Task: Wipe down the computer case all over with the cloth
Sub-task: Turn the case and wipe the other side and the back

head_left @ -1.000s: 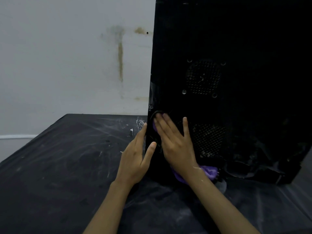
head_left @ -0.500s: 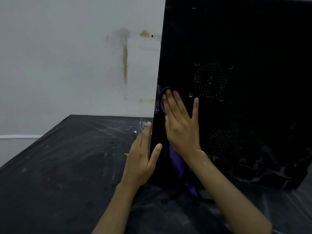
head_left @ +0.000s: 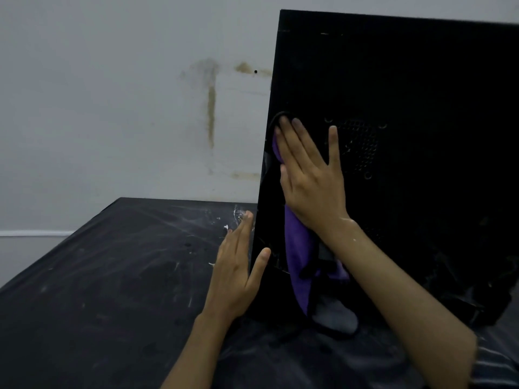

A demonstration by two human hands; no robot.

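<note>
At 6 o'clock our left hand (head_left: 238, 273) lies flat, fingers straight, against the left edge of the black computer case (head_left: 421, 88), thumb on its side panel. At 1 o'clock from it our right hand (head_left: 311, 186), fingers straight and spread, presses the purple cloth (head_left: 299, 265) onto the panel beside a round vent (head_left: 358, 147). The cloth's tail hangs down the panel. The case stands upright at 2 o'clock on the scuffed black table (head_left: 112, 276), with a stained white wall (head_left: 112, 108) behind at 10 o'clock.

The computer case (head_left: 407, 94) is cut off by the right edge. Part of the purple cloth (head_left: 299, 265) is hidden under the right hand (head_left: 311, 181).
</note>
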